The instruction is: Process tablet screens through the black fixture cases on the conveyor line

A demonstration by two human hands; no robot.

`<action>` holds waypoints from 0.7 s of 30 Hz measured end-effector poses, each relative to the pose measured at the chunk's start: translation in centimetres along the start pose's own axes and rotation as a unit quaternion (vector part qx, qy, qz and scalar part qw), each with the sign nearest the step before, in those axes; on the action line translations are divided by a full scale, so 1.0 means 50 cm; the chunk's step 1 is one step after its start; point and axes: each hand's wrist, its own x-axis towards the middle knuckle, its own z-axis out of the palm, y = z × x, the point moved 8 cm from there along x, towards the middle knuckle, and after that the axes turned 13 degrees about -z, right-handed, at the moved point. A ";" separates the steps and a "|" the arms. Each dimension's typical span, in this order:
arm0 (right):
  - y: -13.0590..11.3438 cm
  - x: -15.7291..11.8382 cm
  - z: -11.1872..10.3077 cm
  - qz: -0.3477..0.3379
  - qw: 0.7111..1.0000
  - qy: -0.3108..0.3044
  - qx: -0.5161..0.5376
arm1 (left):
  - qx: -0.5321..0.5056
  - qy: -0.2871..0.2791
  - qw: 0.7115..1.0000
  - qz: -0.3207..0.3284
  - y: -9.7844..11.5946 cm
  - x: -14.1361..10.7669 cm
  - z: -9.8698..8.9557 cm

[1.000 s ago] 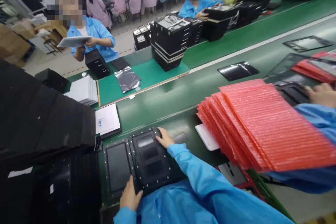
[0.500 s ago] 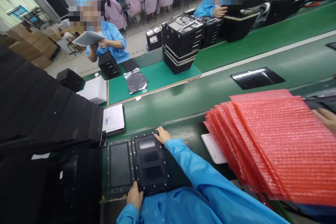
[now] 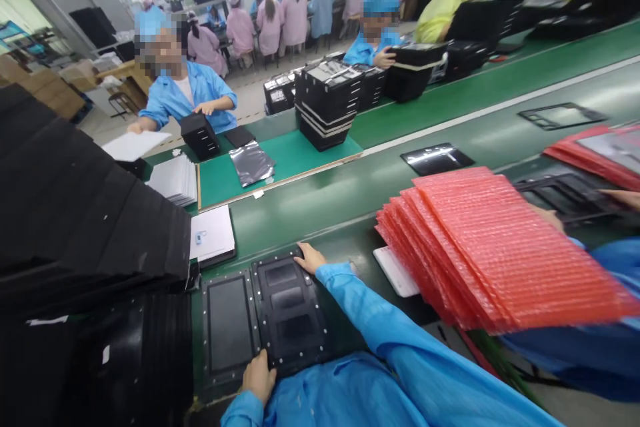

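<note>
Two flat black panels lie side by side at the near edge of the bench, like an open book; I cannot tell whether they are hinged. Small pale dots line their rims. The left panel (image 3: 229, 327) has one large rectangular field, while the right panel (image 3: 293, 300) has three recesses. My right hand (image 3: 311, 257) grips the right panel at its far right corner, fingers curled over the edge. At the near edge, where the two panels meet, my left hand (image 3: 259, 377) is closed on the right panel's near left corner; its fingertips are partly hidden.
Tall stacks of black trays (image 3: 75, 200) rise on the left. Beyond the panels lies a white paper pad (image 3: 213, 233). Red bubble-wrap sheets (image 3: 480, 253) overhang a white device (image 3: 397, 271) on the right. Co-workers stand across the green bench (image 3: 310, 193) and at right.
My view has shifted a little, and both hands keep their places on the panels. The co-worker opposite has lowered a white sheaf toward the left.
</note>
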 end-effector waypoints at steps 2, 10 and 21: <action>0.002 -0.031 0.004 0.022 0.999 0.026 0.007 | 0.007 0.009 0.999 0.041 0.006 0.012 -0.005; 0.016 -0.348 0.135 0.189 0.981 0.040 0.023 | 0.040 0.031 0.979 0.195 0.017 0.027 -0.017; -0.015 -0.418 0.154 0.273 0.960 0.028 -0.049 | 0.062 0.077 0.969 0.225 0.028 0.031 -0.028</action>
